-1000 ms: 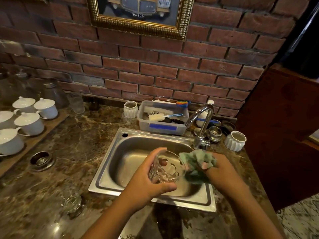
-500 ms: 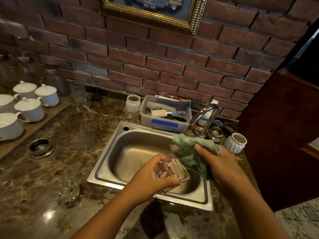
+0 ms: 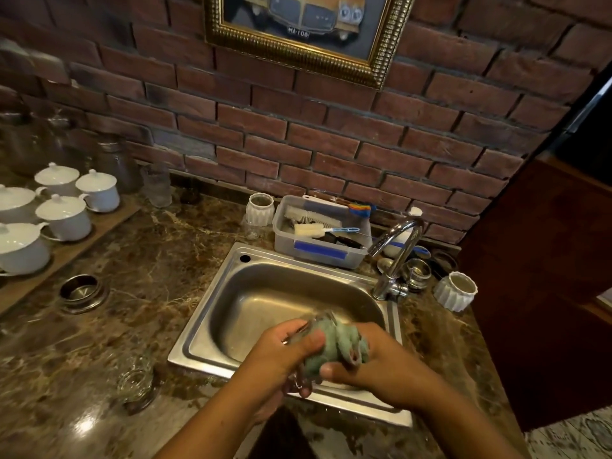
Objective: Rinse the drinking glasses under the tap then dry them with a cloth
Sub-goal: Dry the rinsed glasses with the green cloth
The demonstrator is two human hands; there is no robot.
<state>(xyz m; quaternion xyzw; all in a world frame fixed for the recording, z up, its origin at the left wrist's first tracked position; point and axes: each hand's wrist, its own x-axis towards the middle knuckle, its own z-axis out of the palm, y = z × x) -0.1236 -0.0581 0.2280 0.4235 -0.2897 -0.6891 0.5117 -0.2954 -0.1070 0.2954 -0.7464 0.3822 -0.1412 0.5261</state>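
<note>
**Q:** where's the glass at right now, and how are you holding it?

**Me:** It's over the near end of the sink point(image 3: 198, 326), low and close to me, well clear of the tap point(image 3: 397, 253), which doesn't look like it's running. My left hand point(image 3: 284, 352) is wrapped round the glass point(image 3: 299, 384), with the fingers curled over the wall and the thumb across the front. My right hand point(image 3: 387, 369) is bunched tight on the green cloth point(image 3: 334, 346), thumb clamped underneath, and the wad is pushed up against the mouth. I honestly can't tell how far inside it goes because the cloth hides the rim.

**Q:** any tips? I keep dropping mine lol

**Me:** My guess is it's light but thick-walled and patterned, so it's rigid and there's a bit of texture to grab. It'd be slick while wet, though. I'd hold it round the body, not by the rim, since that's probably the part that chips. The cloth is soft and squishes into any shape, so let it do the turning and keep the glass hand steady. Staying above the basin means a slip lands on steel instead of the stone counter point(image 3: 149, 293). There's another glass point(image 3: 134, 382) sitting on the counter to my left, just beside the sink, and I can't say whether that one's dry.
</note>
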